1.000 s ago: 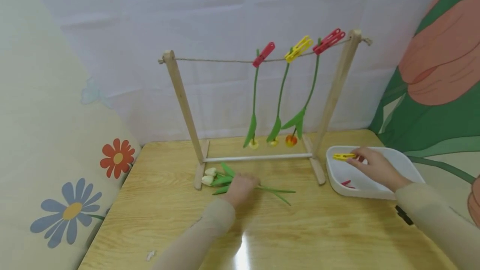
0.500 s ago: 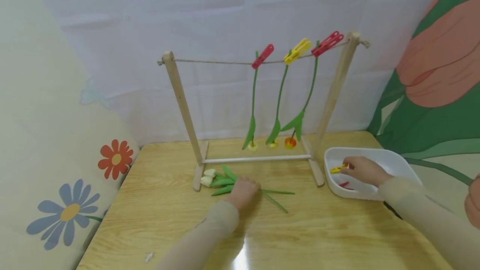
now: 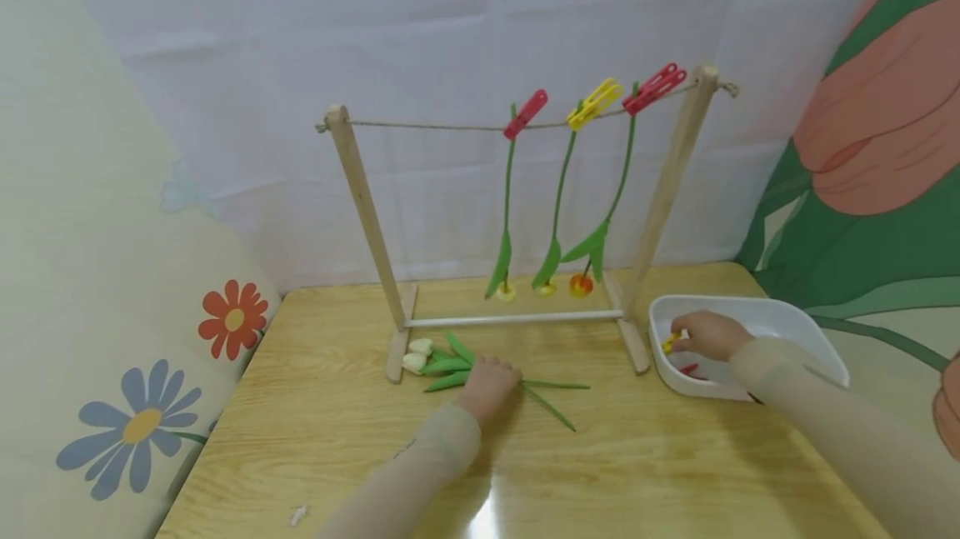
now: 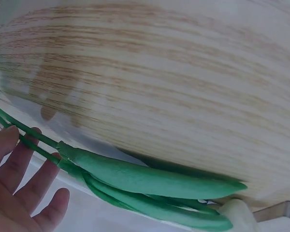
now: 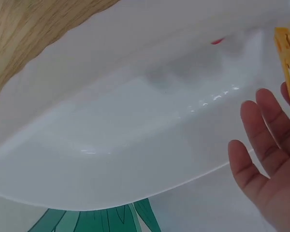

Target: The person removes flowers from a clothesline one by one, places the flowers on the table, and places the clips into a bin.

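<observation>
Left-hand grip [image 3: 489,389] pinching white tulips [image 3: 448,366] by stems, on wooden surface [image 3: 615,460]; right-hand grip [image 3: 708,334] holding yellow clothespin [image 3: 669,345] inside white tray [image 3: 795,325], near red clothespin [image 3: 692,371].

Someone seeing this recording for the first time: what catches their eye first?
Probably the three hanging flowers, heads down along the string of the wooden frame, pinned by clips coloured red, yellow and red. Near the frame's lower left, the left hand holds the white tulips on the table. Farther right, the right hand pinches another yellow clip at the white tray.
</observation>
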Demonstrator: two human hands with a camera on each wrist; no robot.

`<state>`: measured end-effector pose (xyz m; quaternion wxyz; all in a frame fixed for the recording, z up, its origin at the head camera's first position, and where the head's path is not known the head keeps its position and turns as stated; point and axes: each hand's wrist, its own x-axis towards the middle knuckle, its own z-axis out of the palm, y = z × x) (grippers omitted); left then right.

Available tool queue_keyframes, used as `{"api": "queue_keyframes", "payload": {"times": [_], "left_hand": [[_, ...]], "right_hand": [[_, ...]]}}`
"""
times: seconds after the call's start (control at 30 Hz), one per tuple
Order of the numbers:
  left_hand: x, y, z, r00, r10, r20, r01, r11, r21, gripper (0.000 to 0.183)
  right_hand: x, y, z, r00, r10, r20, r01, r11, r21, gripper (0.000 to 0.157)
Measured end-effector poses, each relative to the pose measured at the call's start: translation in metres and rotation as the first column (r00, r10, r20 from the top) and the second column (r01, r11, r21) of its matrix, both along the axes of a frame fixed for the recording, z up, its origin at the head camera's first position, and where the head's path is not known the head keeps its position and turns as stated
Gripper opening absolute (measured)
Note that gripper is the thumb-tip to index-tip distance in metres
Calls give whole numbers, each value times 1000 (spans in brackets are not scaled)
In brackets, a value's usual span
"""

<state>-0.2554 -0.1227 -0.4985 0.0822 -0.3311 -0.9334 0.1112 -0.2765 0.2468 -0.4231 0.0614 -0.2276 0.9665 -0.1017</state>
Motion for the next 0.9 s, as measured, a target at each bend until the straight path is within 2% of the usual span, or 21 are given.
{"api": "queue_keyframes", "payload": {"times": [0.17, 0.37, 0.47, 0.67, 0.8, 0.9], "left_hand": [[0, -1, -2, 1000, -11, 0, 11, 1000, 0, 19], [-1, -5, -2, 998, 8, 61, -10, 1000, 27, 24], [0, -8, -2, 998, 5, 61, -9, 998, 61, 27], [1, -13, -3, 999, -37, -1, 36, 991, 129, 31], [2, -14, -1, 999, -41, 19, 36, 983, 183, 32], [4, -15, 5, 999, -38, 30, 31, 978, 209, 35]], "right_hand": [[-5, 1, -8, 1000, -18, 17, 16, 997, 82, 21], [-10, 5, -20, 1000, -5, -31, 8, 995, 103, 17], [-11, 6, -21, 1000, -1, -31, 5, 992, 124, 14], [-10, 5, -19, 1000, -29, 6, 27, 986, 167, 11], [-10, 4, -18, 998, -50, 27, 44, 983, 179, 10], [-11, 3, -19, 994, -95, 62, 83, 981, 177, 11]]}}
